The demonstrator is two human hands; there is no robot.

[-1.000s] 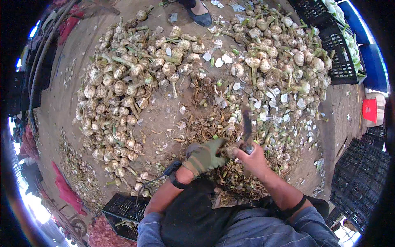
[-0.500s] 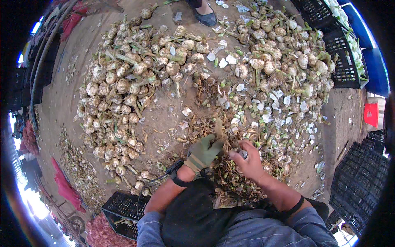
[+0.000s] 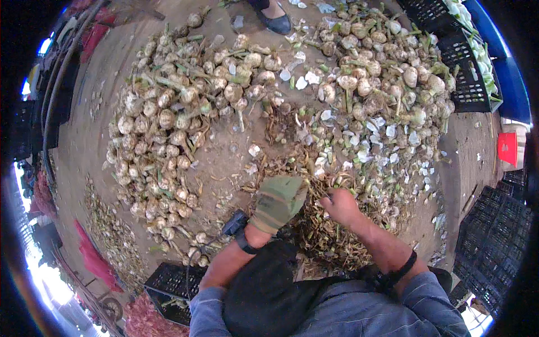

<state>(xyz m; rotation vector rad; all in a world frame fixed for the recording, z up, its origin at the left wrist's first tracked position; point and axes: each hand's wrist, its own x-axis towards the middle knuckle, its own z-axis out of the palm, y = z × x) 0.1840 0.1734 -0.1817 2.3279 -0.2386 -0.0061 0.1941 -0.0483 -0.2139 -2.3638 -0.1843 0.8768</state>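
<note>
My left hand (image 3: 279, 203) wears a green work glove with a tan cuff and is turned with its back up, over the heap of dry trimmings (image 3: 331, 236) in front of my lap. Its fingers are out of sight, so their grip and anything in it are hidden. To its right my bare right hand (image 3: 342, 208) is closed round what looks like a small knife, mostly covered by the fingers. Beyond my hands lie two piles of soil-stained garlic bulbs with stalks, a left pile (image 3: 163, 118) and a right pile (image 3: 387, 73).
Black plastic crates (image 3: 491, 247) stack at the right, and a filled crate (image 3: 463, 73) stands at the far right. Another black crate (image 3: 174, 286) sits by my left elbow. A red container (image 3: 507, 148) stands at the right edge. Another person's shoe (image 3: 275, 22) shows at the far side.
My left hand has rolled so its back faces up, and its fingers have gone out of view. The right hand has turned, covering the metal end seen before.
</note>
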